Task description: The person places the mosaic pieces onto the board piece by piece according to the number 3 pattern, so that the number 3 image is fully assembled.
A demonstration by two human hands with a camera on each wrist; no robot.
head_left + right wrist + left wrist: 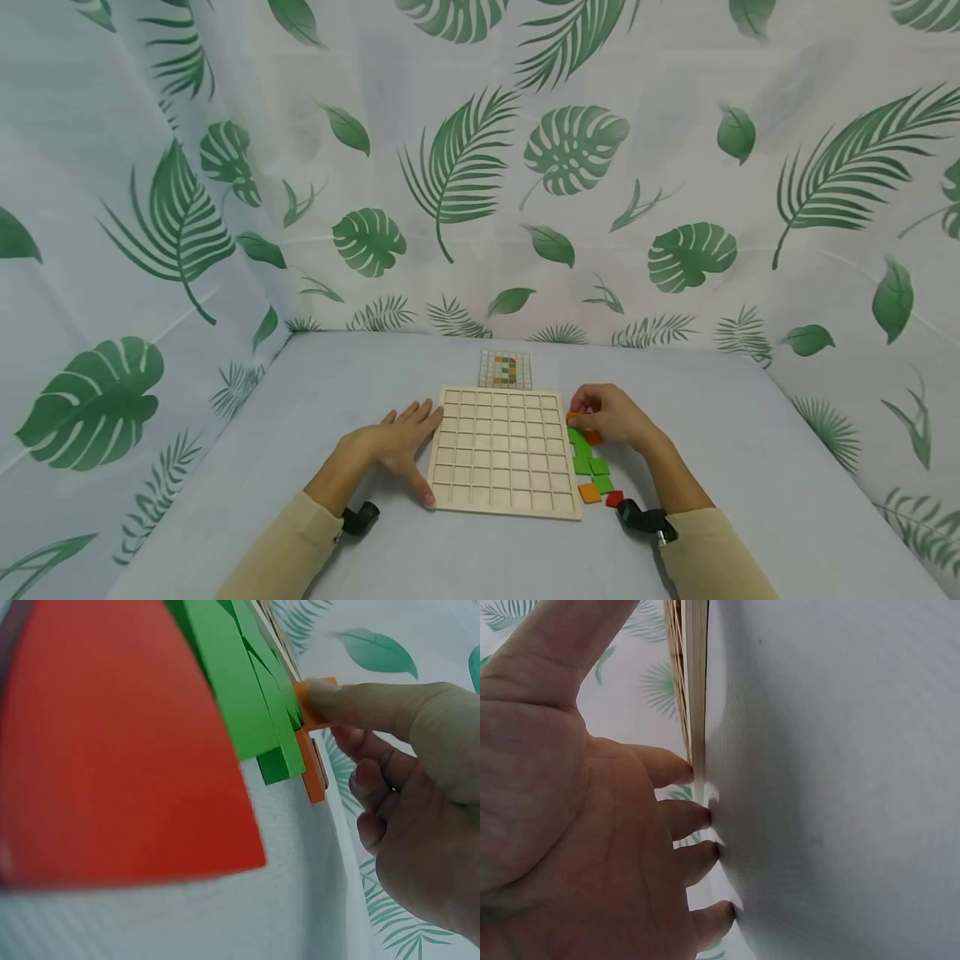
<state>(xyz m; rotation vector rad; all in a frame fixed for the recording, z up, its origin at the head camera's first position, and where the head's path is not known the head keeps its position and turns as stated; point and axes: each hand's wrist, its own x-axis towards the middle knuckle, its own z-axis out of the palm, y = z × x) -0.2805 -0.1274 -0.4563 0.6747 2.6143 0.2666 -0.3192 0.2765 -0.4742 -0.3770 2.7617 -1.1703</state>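
A pale wooden grid board (501, 450) lies flat on the table, its cells bare. My left hand (401, 442) has its fingers spread along the board's left side, with thumb and index finger touching the edge. In the left wrist view the fingertips meet the tablecloth beside the board's side (697, 690). My right hand (611, 414) pinches an orange tile (315, 701) between thumb and fingers, just off the board's upper right edge. Below that hand lie several green tiles (582, 462), an orange tile (589, 493) and a red piece (615, 498).
A small pattern card (506, 369) with orange, green and red squares lies behind the board. White cloth (337, 558) covers the table. Leaf-printed curtains (480, 183) hang at the back and sides. Each wrist wears a black camera, such as the right one (641, 517).
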